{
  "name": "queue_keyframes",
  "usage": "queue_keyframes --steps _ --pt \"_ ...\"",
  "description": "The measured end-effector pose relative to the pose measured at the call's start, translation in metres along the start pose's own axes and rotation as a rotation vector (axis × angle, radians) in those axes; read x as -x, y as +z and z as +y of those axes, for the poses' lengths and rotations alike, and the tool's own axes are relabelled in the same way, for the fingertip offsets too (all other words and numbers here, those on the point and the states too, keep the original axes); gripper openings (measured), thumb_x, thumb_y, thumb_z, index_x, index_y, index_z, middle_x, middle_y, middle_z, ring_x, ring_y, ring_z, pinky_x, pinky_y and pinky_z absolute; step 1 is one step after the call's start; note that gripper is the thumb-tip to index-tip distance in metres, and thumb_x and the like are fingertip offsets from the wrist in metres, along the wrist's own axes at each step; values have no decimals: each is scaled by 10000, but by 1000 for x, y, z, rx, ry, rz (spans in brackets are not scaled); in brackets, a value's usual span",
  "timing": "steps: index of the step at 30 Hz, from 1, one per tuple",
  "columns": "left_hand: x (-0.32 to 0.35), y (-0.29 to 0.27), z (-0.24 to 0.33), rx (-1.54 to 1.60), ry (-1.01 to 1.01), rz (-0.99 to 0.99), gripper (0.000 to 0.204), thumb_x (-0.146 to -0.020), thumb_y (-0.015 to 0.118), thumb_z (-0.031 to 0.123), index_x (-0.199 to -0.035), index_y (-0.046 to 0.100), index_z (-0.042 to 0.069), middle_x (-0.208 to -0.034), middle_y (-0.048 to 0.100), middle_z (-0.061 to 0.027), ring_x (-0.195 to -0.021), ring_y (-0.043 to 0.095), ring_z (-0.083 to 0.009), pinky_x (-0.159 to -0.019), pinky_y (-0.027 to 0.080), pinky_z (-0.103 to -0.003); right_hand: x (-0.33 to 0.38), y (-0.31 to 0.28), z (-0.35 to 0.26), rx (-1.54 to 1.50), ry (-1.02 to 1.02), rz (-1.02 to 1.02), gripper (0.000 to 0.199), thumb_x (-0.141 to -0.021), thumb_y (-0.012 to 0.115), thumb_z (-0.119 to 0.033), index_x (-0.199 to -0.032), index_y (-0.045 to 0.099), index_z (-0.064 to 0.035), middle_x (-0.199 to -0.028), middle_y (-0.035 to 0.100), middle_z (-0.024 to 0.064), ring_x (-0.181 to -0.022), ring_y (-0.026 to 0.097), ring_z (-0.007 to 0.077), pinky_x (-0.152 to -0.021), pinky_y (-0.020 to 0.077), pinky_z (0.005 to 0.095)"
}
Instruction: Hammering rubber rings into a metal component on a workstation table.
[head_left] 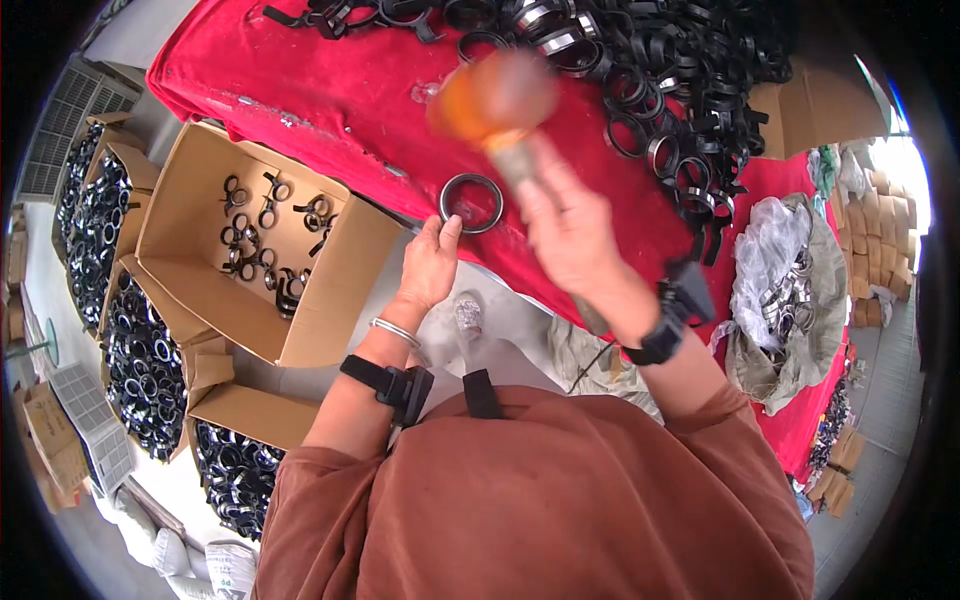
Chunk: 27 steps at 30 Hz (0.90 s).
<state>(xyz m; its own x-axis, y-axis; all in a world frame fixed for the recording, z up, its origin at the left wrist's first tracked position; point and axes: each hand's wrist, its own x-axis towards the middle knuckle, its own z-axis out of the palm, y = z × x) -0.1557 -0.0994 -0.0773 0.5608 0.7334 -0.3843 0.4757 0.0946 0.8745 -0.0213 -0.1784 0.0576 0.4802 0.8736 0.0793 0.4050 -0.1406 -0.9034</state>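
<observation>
My left hand pinches the near-left edge of a dark ring with a shiny inner band. The ring lies flat on the red cloth near the table's front edge. My right hand is closed around the handle of a mallet with an amber head. That head is raised above the cloth beyond the ring and is smeared by motion. A large heap of black rings with tabs covers the far right of the cloth.
An open cardboard box at the left holds several black ringed pieces. More boxes full of black rings stand farther left. A sack with metal rings and clear plastic rests at the right. Stacked cartons stand beyond it.
</observation>
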Motion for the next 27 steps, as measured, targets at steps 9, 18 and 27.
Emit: queue_keyframes --steps 9,18,27 --pt "1 -3 3 -19 1 -2 459 -927 391 431 -917 512 -11 -896 576 -285 -918 526 -459 -796 407 -474 19 -16 -7 -140 178 71 479 -953 421 -167 -1411 289 -120 -686 510 3 -501 464 51 -439 415 192" --pt "3 -2 2 -50 90 4 475 -932 389 426 -896 507 -33 -899 567 -292 -915 528 -452 -792 407 -464 86 -7 31 -48 200 70 476 -957 406 -138 -1408 274 -66 -710 511 8 -535 463 52 -482 417 191" --pt "1 -1 4 -33 -35 -39 479 -923 396 463 -929 500 -5 -903 577 -282 -938 534 -441 -821 399 -465 117 4 72 118 269 110 516 -919 481 -162 -1403 313 -94 -661 547 51 -543 530 125 -518 447 251"
